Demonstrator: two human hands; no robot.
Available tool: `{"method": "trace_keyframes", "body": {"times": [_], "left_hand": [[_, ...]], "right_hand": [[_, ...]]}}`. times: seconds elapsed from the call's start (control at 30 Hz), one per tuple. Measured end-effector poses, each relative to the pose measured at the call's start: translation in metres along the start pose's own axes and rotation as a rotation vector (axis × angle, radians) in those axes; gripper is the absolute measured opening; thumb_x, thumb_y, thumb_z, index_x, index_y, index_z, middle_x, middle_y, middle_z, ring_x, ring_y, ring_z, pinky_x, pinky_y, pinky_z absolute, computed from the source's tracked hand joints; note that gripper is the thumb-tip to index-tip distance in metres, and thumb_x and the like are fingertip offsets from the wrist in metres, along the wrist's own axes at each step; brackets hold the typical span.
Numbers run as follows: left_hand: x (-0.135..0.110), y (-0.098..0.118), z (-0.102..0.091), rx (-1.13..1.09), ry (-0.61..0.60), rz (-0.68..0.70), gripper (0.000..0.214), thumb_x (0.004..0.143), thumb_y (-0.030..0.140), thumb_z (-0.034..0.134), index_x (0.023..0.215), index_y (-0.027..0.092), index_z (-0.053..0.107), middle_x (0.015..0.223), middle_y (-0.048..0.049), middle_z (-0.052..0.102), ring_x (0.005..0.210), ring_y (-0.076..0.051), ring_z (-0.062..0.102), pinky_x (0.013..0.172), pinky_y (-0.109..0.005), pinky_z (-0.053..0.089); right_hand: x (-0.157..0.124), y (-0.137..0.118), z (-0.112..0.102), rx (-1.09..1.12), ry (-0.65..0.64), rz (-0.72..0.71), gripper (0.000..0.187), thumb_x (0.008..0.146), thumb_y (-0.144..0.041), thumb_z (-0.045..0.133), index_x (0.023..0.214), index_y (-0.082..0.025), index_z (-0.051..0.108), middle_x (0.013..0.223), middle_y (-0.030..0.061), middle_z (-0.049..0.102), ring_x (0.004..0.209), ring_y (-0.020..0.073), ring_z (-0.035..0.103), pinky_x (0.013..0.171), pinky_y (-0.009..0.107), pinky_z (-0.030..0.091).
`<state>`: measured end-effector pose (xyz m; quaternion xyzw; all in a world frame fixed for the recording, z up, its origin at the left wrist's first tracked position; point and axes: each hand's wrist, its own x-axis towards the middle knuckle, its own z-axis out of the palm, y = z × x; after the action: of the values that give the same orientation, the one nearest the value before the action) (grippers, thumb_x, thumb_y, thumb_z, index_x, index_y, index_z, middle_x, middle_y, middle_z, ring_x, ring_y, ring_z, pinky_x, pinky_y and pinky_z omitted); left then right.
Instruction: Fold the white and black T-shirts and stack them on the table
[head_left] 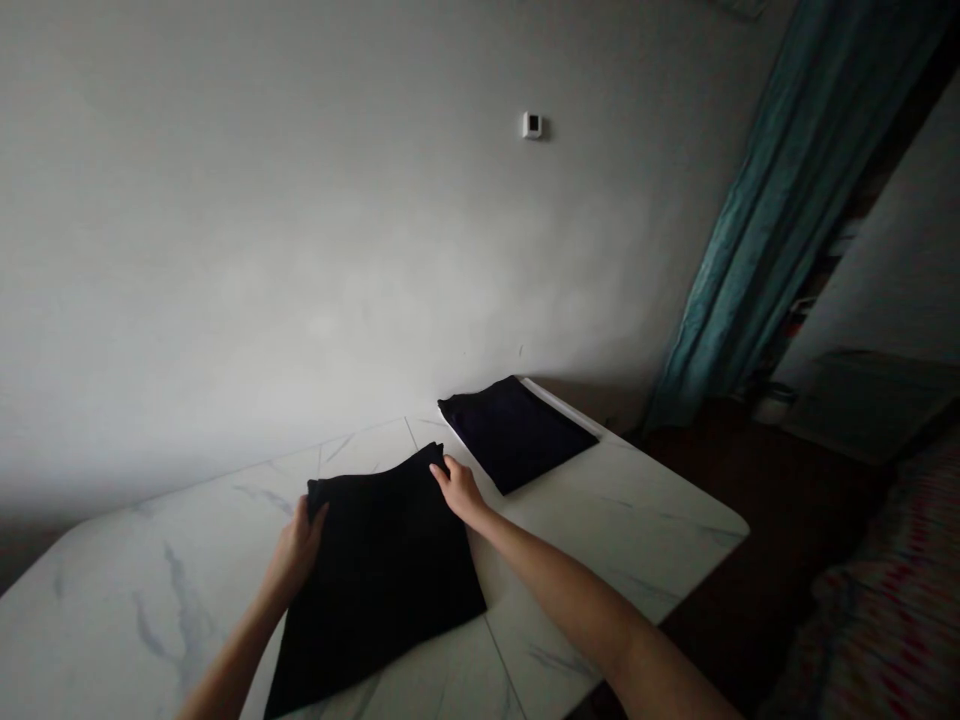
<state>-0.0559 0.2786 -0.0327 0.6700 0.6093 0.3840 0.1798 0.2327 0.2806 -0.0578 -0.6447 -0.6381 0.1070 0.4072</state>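
A black folded cloth (382, 570) lies flat on the white marble-patterned table (120, 590) in front of me. My left hand (300, 545) rests on its far left corner, fingers curled over the edge. My right hand (459, 488) pinches the far right corner of the same cloth. A second black folded cloth (514, 430) lies further back and to the right, near the wall, touching neither hand.
A pale wall (300, 250) rises right behind the table, with a small white device (532, 125) on it. A teal curtain (780, 210) hangs at right. The table's right edge (720, 520) drops to dark floor; patterned bedding (892, 610) lies at lower right.
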Motion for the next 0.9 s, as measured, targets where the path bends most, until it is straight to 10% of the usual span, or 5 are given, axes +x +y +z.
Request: {"method": "trace_keyframes", "body": {"times": [0.47, 0.67, 0.9], "left_hand": [[-0.030, 0.209, 0.134, -0.494, -0.065, 0.071, 0.024, 0.093, 0.034, 0.046, 0.111, 0.019, 0.051, 0.103, -0.0072, 0.066, 0.105, -0.023, 0.062, 0.090, -0.031, 0.049], [-0.038, 0.251, 0.163, -0.631, -0.062, 0.116, 0.031, 0.092, 0.039, 0.050, 0.116, 0.020, 0.053, 0.114, -0.0085, 0.063, 0.119, -0.024, 0.055, 0.095, -0.030, 0.048], [0.067, 0.252, 0.203, -0.713, -0.018, 0.037, 0.026, 0.096, 0.034, 0.045, 0.117, 0.019, 0.051, 0.119, -0.0082, 0.063, 0.112, -0.019, 0.059, 0.096, -0.026, 0.047]], "right_hand": [[0.027, 0.115, -0.228, 0.188, 0.124, 0.010, 0.038, 0.087, -0.050, 0.055, 0.103, -0.019, 0.069, 0.104, 0.0093, 0.072, 0.103, 0.0266, 0.065, 0.093, 0.038, 0.049], [0.058, 0.156, -0.288, 0.367, 0.031, 0.118, 0.042, 0.083, -0.056, 0.061, 0.103, -0.020, 0.070, 0.107, 0.0081, 0.073, 0.098, 0.0268, 0.068, 0.087, 0.038, 0.054], [0.167, 0.165, -0.280, 0.479, -0.106, 0.271, 0.025, 0.091, -0.035, 0.059, 0.101, -0.017, 0.071, 0.102, 0.0097, 0.074, 0.088, 0.0222, 0.070, 0.081, 0.033, 0.056]]}}
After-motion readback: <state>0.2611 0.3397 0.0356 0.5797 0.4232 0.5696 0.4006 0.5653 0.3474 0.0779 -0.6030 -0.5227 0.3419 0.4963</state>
